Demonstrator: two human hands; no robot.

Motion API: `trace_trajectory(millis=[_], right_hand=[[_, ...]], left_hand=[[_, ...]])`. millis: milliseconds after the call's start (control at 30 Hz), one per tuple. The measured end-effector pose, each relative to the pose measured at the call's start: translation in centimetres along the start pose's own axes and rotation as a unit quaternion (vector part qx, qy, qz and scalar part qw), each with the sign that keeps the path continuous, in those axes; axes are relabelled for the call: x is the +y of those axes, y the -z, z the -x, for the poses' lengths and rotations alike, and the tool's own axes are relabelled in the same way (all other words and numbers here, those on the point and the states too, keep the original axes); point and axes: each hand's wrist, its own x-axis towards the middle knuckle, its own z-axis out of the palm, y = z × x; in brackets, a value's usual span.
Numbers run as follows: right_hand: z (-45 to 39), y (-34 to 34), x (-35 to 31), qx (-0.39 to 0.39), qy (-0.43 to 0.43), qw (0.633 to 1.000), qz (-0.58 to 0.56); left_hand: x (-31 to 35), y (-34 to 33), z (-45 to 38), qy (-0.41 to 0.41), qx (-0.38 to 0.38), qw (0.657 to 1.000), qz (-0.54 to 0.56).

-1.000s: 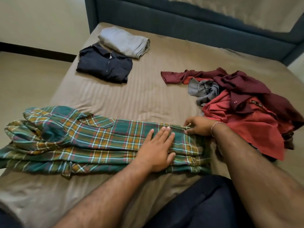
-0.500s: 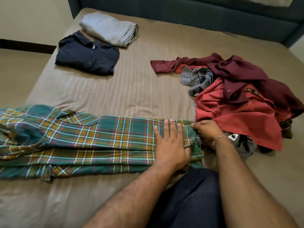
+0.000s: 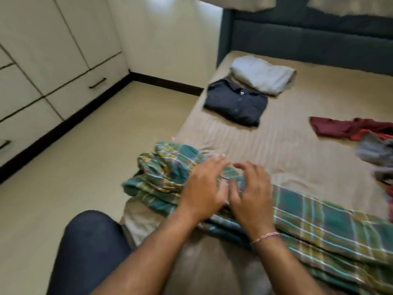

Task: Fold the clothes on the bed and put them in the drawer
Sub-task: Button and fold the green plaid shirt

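nearest, both hands have shifted from the hem end of the plaid shirt (image 3: pixel 308 226) up to its collar end at the bed's near left corner. a second ago the left hand (image 3: pixel 204 188) lay flat near the hem while the right hand (image 3: pixel 251 192) pinched the hem edge; now they sit side by side, almost touching, on the bunched sleeve-and-collar part. the left hand lies with fingers fairly straight across the cloth. the right hand's fingers are curled down onto the fabric, but blur hides whether they actually pinch it, so i cannot tell. the shirt is already folded lengthwise into a long strip running along the bed's (image 3: pixel 297 145) near edge, so my guess is the messy top is being tidied before the strip gets folded across.

farther back, a folded dark shirt (image 3: pixel 234 103) and a folded grey garment (image 3: pixel 261 75) lie touching, done but not yet put away. at the right edge the unfolded red and grey heap (image 3: pixel 361 133) waits. across the floor to the left, the cupboard drawer (image 3: pixel 85 84) is closed. the job looks under halfway.
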Motion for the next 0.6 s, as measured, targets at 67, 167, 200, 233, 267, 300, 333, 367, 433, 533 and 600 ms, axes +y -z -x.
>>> trace_trajectory(millis=[67,167,200,233,267,300,333,367,433,533,600], right_hand=[[-0.7,-4.2,-4.7,-0.045,0.047,0.997,-0.037],[-2.1,-9.0,-9.7,-0.117,0.112,0.986,-0.038],[-2.6,-10.2,-10.7,-0.159,0.129,0.979,-0.005],[-2.9,-11.3,-11.5,-0.206,0.137,0.968,0.047],[-3.1,-12.4,-11.9,-0.252,0.133,0.953,0.101],[-3.0,-13.0,-11.7,-0.278,0.120,0.943,0.140],[-2.8,-13.9,-11.4,-0.280,0.107,0.942,0.151],[-2.6,-14.4,-10.9,-0.264,0.096,0.950,0.139],[-1.9,-14.8,-9.9,-0.214,0.098,0.968,0.087],[-1.1,-15.1,-8.9,-0.182,0.127,0.974,0.035],[-0.6,-14.9,-9.1,-0.182,0.138,0.973,0.030]], left_hand=[[-3.6,4.7,-0.4,0.076,0.071,0.995,-0.001],[-9.2,10.3,0.4,0.228,0.136,0.962,-0.058],[-11.0,11.6,0.7,0.292,0.132,0.945,-0.071],[-12.9,12.7,1.1,0.358,0.111,0.924,-0.076],[-14.5,13.5,1.2,0.425,0.076,0.899,-0.076],[-15.8,13.6,1.0,0.480,0.027,0.874,-0.074],[-17.2,13.5,0.9,0.526,-0.024,0.848,-0.063],[-18.1,13.1,0.4,0.556,-0.063,0.827,-0.051],[-19.0,11.8,-0.5,0.577,-0.114,0.808,-0.030],[-20.3,10.0,-1.9,0.588,-0.056,0.803,0.079],[-21.0,9.4,-2.3,0.571,0.064,0.791,0.210]])
